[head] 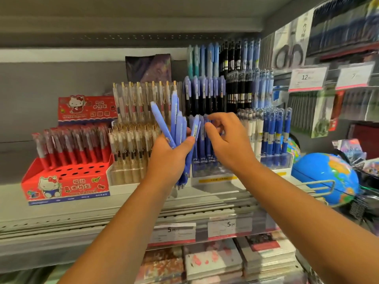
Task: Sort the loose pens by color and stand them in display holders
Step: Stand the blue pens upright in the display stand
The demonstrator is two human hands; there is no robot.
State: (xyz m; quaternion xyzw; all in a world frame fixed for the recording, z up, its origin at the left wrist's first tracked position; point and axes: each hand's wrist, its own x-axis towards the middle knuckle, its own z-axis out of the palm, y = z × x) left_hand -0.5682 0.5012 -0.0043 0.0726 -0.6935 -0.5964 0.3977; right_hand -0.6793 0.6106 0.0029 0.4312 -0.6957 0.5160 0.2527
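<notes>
Roughly midway, by my reckoning: blue pens already stand in the clear display holder on the shelf, my left hand grips a fanned bundle of loose pens, periwinkle, matte, tips down, and my right hand hovers half-curled at the stood tops, whether pinching one I cannot tell.

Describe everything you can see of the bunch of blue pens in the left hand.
The bunch of blue pens looks like matte plastic, light periwinkle, one showing a white printed clip strip. The left hand grips them round the middle. They stand roughly upright, fanned at the top, one leaning left; the tips poke out below the hand, in front of the clear pen holder.
</notes>
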